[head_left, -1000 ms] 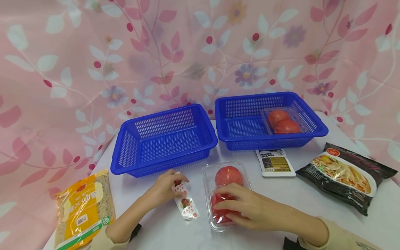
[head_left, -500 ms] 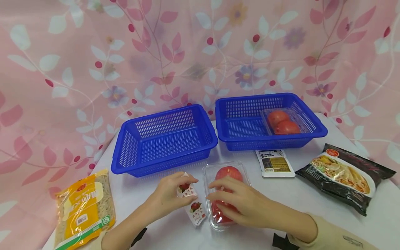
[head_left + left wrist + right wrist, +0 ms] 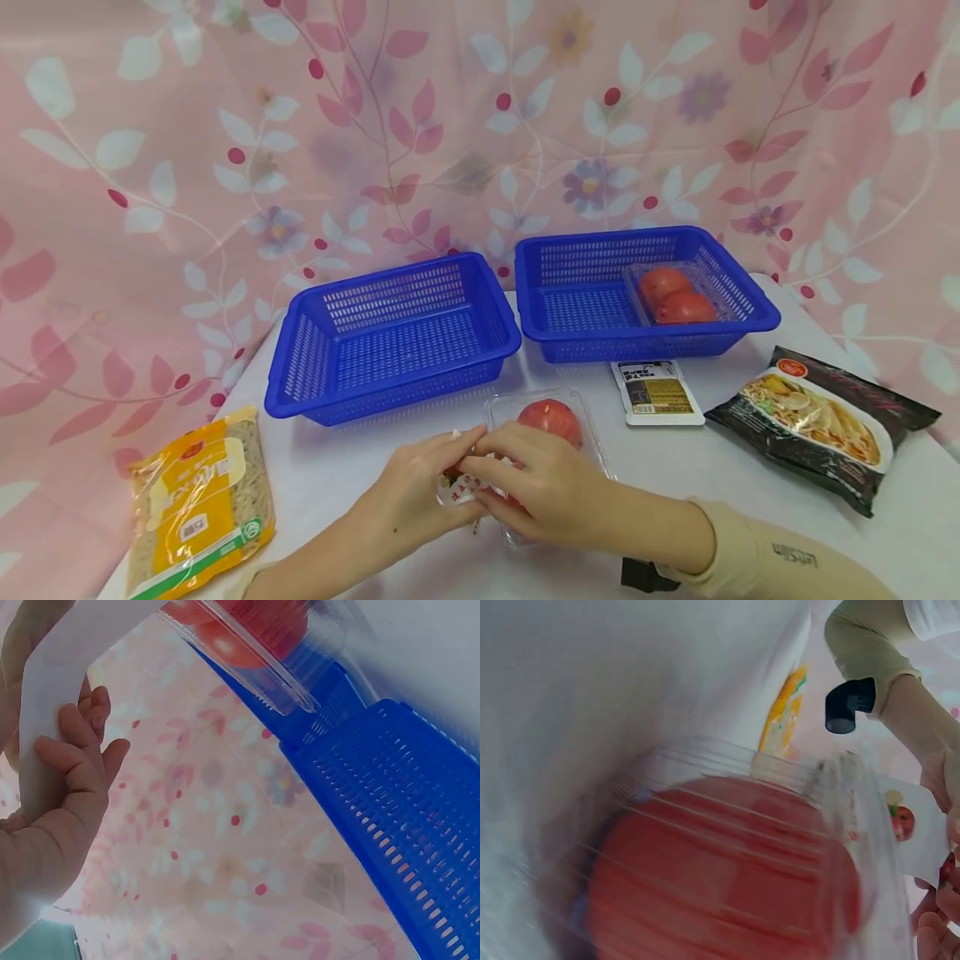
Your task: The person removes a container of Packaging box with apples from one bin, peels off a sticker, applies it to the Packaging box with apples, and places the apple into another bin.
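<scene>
My left hand [image 3: 416, 483] pinches a white strip of labels [image 3: 453, 492] printed with red fruit, its fingers curled round it. The strip's blank back [image 3: 56, 690] is turned to the left wrist camera; its red fruit print [image 3: 902, 823] shows in the right wrist view. My right hand [image 3: 551, 483] meets it at the strip's edge, fingertips pinching there; the exact hold is partly hidden. Below the right hand lies a clear plastic box [image 3: 501, 408] with red tomatoes [image 3: 552, 419], partly covered by that hand.
Two blue baskets [image 3: 393, 400] stand behind; the right basket [image 3: 600, 343] holds another clear box of tomatoes [image 3: 684, 306]. A yellow food bag [image 3: 198, 500] lies left. A small sachet [image 3: 660, 396] and a black noodle bag [image 3: 817, 425] lie right.
My left hand has carried the label strip right and lifted it toward the tomato box. My right hand has moved from the box to the strip, and the fingertips now meet.
</scene>
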`<state>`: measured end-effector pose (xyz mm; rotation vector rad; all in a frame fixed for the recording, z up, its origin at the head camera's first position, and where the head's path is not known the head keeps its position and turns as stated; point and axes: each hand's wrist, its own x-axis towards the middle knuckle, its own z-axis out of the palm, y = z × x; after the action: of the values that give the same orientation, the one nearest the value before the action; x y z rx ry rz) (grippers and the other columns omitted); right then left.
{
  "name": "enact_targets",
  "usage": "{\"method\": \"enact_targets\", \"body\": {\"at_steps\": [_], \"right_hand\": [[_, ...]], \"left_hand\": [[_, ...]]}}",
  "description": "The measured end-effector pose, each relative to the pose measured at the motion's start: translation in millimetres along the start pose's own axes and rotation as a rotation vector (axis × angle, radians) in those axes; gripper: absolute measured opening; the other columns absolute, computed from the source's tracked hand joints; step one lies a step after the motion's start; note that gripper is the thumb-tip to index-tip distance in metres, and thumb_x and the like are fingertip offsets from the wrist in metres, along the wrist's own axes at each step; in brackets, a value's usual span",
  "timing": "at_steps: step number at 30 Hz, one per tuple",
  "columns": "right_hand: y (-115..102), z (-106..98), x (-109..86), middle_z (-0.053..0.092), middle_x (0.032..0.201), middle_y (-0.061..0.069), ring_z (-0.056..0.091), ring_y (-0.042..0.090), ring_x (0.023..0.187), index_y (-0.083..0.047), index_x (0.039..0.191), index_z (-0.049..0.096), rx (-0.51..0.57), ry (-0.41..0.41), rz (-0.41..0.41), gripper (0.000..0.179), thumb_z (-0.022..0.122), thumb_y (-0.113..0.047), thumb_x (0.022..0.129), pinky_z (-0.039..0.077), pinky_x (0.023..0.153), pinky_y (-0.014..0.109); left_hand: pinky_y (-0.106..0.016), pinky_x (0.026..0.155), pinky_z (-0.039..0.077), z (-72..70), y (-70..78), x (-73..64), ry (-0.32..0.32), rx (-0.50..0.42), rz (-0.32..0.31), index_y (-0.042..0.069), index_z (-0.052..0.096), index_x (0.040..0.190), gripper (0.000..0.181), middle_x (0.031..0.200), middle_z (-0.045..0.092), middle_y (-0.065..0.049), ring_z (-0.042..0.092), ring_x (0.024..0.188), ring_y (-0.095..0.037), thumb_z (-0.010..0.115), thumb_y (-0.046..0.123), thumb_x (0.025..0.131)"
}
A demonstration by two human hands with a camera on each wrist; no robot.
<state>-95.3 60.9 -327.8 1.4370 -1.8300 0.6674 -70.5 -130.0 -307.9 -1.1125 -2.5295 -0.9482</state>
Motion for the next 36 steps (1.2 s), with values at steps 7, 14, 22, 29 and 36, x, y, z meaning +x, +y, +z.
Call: {"method": "enact_targets", "body": {"at_steps": [7, 14, 22, 29, 36], "right_hand": [[-2.3, 3.5, -4.3, 0.058, 0.100, 0.004, 0.057, 0.014, 0.087, -0.004, 0.108, 0.061, -0.011, 0.017, 0.029, 0.026, 0.056, -0.019, 0.088, 0.048, 0.079, 0.022], [-3.8, 5.3, -6.2, 0.062, 0.099, 0.003, 0.060, 0.013, 0.089, -0.003, 0.108, 0.062, -0.036, 0.032, 0.098, 0.027, 0.055, -0.021, 0.089, 0.048, 0.080, 0.024], [-1.8, 6.8, -7.5, 0.063, 0.091, 0.000, 0.061, 0.009, 0.082, -0.006, 0.104, 0.062, 0.014, 0.074, 0.115, 0.021, 0.057, -0.020, 0.089, 0.049, 0.075, 0.019], [0.6, 4.7, -6.8, 0.061, 0.087, 0.000, 0.059, 0.008, 0.076, -0.008, 0.093, 0.066, 0.043, 0.134, 0.014, 0.012, 0.057, -0.014, 0.089, 0.047, 0.071, 0.015], [0.0, 0.6, -6.2, 0.059, 0.090, 0.003, 0.053, 0.009, 0.072, -0.010, 0.087, 0.066, 0.050, 0.122, -0.022, 0.012, 0.056, -0.016, 0.090, 0.043, 0.065, 0.012]], "left_hand": [[-0.015, 0.074, 0.048, 1.8, 2.8, -1.3, 0.001, 0.010, -0.038, -0.002, 0.044, 0.133, 0.082, 0.105, 0.064, -0.003, 0.061, 0.087, -0.008, 0.083, 0.015, 0.064], [-0.021, 0.081, 0.048, 5.0, 2.1, -1.2, 0.021, 0.041, -0.006, -0.004, 0.037, 0.137, 0.092, 0.118, 0.060, -0.007, 0.060, 0.098, -0.013, 0.085, 0.020, 0.062], [-0.021, 0.076, 0.049, 4.9, 6.0, -6.4, -0.054, -0.064, -0.045, -0.003, 0.021, 0.143, 0.087, 0.114, 0.061, -0.002, 0.057, 0.087, -0.005, 0.072, 0.009, 0.073], [-0.020, 0.078, 0.048, 3.5, 9.3, -7.8, -0.147, -0.099, -0.074, -0.004, 0.023, 0.142, 0.076, 0.120, 0.058, -0.004, 0.054, 0.086, -0.001, 0.062, 0.001, 0.077], [-0.014, 0.060, 0.044, 1.2, 8.4, -7.9, -0.134, -0.100, -0.052, 0.000, 0.032, 0.140, 0.073, 0.103, 0.062, 0.001, 0.046, 0.064, 0.002, 0.064, -0.002, 0.075]]}}
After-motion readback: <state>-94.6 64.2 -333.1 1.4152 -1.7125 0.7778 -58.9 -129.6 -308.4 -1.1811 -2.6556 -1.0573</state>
